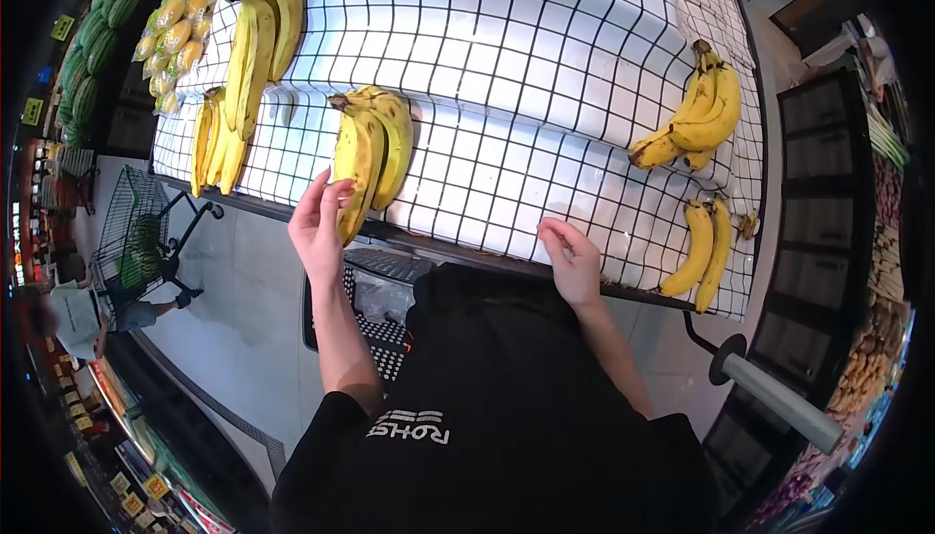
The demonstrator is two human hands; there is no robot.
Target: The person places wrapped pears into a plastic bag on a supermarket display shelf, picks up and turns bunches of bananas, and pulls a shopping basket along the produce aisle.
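Head view: left hand (pixel 317 227) curled at speckled yellow banana bunch (pixel 365 149) on white black-gridded cloth (pixel 487 169), can't tell if gripping; right hand (pixel 575 266) pinched narrow, seemingly empty; light, bruise-free touch advisable.

The display (pixel 506 144) before us, from left to right
On it we find two left banana bunches (pixel 253 47), the middle bunch (pixel 392 144) behind our left hand (pixel 317 227), and, well apart, two right bunches (pixel 719 110). On the floor at left stands a cart (pixel 119 227).
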